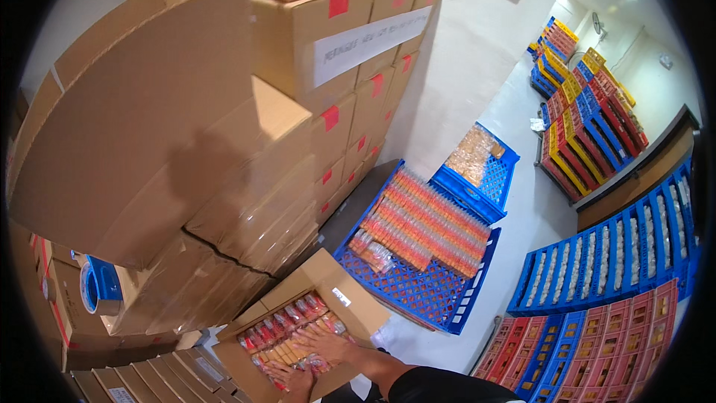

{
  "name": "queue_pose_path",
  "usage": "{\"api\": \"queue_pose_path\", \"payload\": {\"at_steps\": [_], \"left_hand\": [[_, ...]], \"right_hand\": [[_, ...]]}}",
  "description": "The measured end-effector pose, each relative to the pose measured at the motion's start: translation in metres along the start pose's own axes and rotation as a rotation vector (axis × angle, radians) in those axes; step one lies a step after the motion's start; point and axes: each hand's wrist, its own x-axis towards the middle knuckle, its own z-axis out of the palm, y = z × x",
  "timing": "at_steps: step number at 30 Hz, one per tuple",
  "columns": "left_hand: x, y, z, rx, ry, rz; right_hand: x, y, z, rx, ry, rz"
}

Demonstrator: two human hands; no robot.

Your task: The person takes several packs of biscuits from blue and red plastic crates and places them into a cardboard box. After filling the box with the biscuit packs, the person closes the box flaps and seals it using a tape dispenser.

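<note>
An open cardboard box [363, 313] stands before me, holding rows of small packs [285, 322] in clear and red wrapping. Fingers spread, my right hand [324, 344] lies on the packs toward the box's right side. My left hand [291, 375] rests on packs nearer the lower edge of the view. Whether either hand grips a pack cannot be told. Just beyond the box is a blue plastic crate [403, 296] with many similar wrapped packs [425, 212] in rows and a few loose ones at its near left.
Stacked, taped cartons [341, 123] rise at the left and behind. A blue tape dispenser [100, 285] sits on a carton. Another blue crate [498, 179] lies farther back. Blue crates [604, 257] and red crates [615, 341] are stacked at the right, with more stacks [593, 117] beyond.
</note>
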Motion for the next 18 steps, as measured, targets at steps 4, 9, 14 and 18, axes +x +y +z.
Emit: {"api": "queue_pose_path", "payload": {"at_steps": [4, 9, 14, 18], "left_hand": [[-0.019, 0.027, -0.036, 0.223, 0.014, 0.413], [-0.102, -0.002, -0.159, 0.127, 0.571, 0.324], [-0.086, -0.036, -0.087, -0.405, 0.046, 0.425], [-0.037, 0.011, -0.023, -1.086, -0.689, 0.439]], "right_hand": [[-0.036, 0.023, 0.034, -0.126, -0.001, 0.147], [-0.067, 0.008, -0.098, 0.157, 0.404, 0.294], [-0.111, 0.021, -0.116, 0.457, 0.016, 0.595], [-0.093, 0.018, -0.013, 0.367, 0.300, 0.215]]}}
